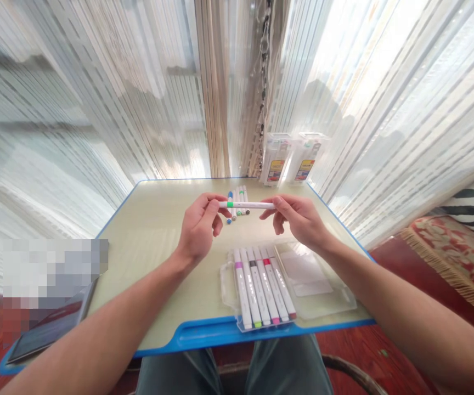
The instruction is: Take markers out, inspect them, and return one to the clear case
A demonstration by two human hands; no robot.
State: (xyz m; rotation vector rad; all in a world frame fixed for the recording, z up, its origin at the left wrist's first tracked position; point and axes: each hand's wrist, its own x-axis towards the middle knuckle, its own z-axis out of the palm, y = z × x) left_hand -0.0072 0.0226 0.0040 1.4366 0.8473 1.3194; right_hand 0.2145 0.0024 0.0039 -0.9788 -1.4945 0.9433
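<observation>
A white marker pen point(251, 206) with a green band near its left end lies level between my two hands above the table. My left hand point(199, 225) pinches the green-banded end, thumb in front. At the other end my right hand point(297, 219) grips the pen between thumb and fingers. Just beyond the pen, several more markers point(240, 196) lie side by side, with blue, green and dark ends. Nearer to me, an open clear plastic case point(229, 293) holds a row of white markers point(261, 288) with purple, black and red bands. Its transparent lid point(323, 285) lies folded out to the right.
Two upright clear marker cases point(276, 159) with yellow labels stand at the table's back right. A dark flat device point(51, 329), partly blurred out, rests at the left edge. The table point(150, 219) has a blue rim; string curtains point(158, 99) hang behind it.
</observation>
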